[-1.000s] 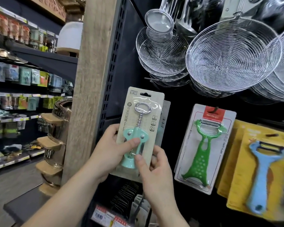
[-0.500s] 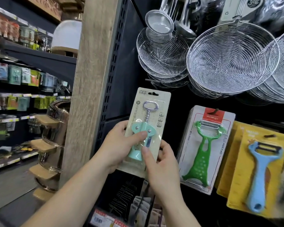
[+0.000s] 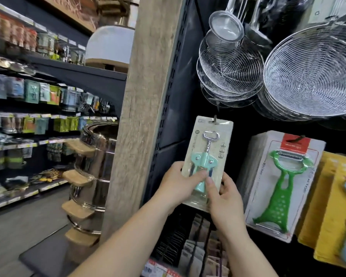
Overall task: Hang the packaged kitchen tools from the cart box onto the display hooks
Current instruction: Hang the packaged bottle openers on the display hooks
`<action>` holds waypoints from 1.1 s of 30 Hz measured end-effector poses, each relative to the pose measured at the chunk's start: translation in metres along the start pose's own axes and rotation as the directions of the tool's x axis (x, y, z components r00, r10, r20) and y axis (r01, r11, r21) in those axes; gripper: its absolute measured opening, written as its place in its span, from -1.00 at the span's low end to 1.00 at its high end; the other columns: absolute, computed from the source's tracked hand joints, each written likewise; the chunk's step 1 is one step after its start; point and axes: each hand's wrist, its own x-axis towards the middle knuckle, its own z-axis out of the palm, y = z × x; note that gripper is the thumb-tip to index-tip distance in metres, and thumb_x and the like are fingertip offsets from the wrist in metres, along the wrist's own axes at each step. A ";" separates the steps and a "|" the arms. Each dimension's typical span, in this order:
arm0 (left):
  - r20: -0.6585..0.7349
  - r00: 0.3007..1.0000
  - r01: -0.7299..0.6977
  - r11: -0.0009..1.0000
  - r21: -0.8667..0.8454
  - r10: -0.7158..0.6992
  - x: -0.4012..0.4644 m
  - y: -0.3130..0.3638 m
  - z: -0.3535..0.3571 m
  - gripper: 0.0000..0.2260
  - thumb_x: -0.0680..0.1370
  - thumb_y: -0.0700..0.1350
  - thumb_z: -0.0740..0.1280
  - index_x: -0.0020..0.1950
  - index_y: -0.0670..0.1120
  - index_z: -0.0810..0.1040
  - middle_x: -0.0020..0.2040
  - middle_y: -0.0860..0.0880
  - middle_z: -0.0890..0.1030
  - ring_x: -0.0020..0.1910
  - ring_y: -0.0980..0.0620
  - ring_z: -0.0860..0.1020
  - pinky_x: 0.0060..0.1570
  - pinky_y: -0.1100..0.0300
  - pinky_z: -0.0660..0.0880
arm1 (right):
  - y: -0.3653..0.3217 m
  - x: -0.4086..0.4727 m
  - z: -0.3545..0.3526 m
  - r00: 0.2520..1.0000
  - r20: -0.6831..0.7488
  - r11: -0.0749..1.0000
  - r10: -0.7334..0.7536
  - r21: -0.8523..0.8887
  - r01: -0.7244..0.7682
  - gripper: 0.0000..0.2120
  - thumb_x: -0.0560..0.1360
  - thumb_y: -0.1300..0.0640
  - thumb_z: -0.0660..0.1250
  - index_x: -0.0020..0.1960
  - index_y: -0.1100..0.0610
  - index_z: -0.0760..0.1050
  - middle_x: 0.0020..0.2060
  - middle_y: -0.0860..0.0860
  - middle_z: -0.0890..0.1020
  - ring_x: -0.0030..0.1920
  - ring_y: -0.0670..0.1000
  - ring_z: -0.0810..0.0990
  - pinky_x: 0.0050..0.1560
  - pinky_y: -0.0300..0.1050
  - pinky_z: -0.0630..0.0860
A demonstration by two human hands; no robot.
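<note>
A beige card pack holding a mint-green corkscrew (image 3: 207,154) is upright against the dark display panel. Its top hole sits at a black display hook (image 3: 215,118). My left hand (image 3: 177,181) grips the pack's lower left edge with the thumb across the front. My right hand (image 3: 224,193) holds the lower right edge, thumb pressed on the corkscrew's blister. The cart box is out of view.
A green peeler pack (image 3: 282,184) and yellow packs with a blue peeler (image 3: 342,208) hang to the right. Wire skimmers (image 3: 316,70) hang above. A wooden post (image 3: 142,108) stands left of the panel, with stacked steel pots (image 3: 94,176) beyond it. More packs hang below (image 3: 198,254).
Both hands have raised the corkscrew pack and carried it right, bringing its top hole up to the hook under the skimmers.
</note>
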 end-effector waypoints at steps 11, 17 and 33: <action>0.033 0.996 0.080 0.994 0.076 -0.083 0.006 -0.032 0.010 -0.49 0.52 0.18 0.42 0.40 0.01 0.44 0.26 0.05 0.59 0.20 0.06 0.58 0.28 0.02 0.51 | 0.028 0.007 0.011 0.981 -0.148 0.964 0.126 -0.215 -0.156 -0.69 0.64 -0.01 0.24 0.37 -0.08 0.45 0.13 -0.11 0.66 0.11 -0.11 0.62 0.08 -0.17 0.47; 0.049 0.992 0.100 0.962 0.253 -0.116 -0.020 -0.039 0.021 -0.24 0.57 0.20 0.33 0.66 0.01 0.06 0.64 -0.04 0.12 0.60 -0.07 0.14 0.55 -0.04 0.19 | 0.029 -0.031 -0.006 0.959 -0.136 0.899 0.248 -0.338 -0.280 -0.43 0.63 0.05 0.27 0.59 0.08 0.18 0.47 0.05 0.42 0.46 -0.01 0.39 0.40 -0.17 0.28; 0.546 0.837 -0.373 0.744 0.555 0.012 -0.269 -0.009 0.243 -0.44 0.61 0.15 0.25 0.57 0.04 0.24 0.62 -0.08 0.14 0.61 -0.13 0.06 0.57 -0.03 0.02 | -0.015 -0.269 -0.285 0.868 -0.373 0.500 0.330 -0.710 -0.495 -0.49 0.59 0.05 0.33 0.52 0.04 0.33 0.34 0.02 0.51 0.40 0.04 0.43 0.33 -0.13 0.34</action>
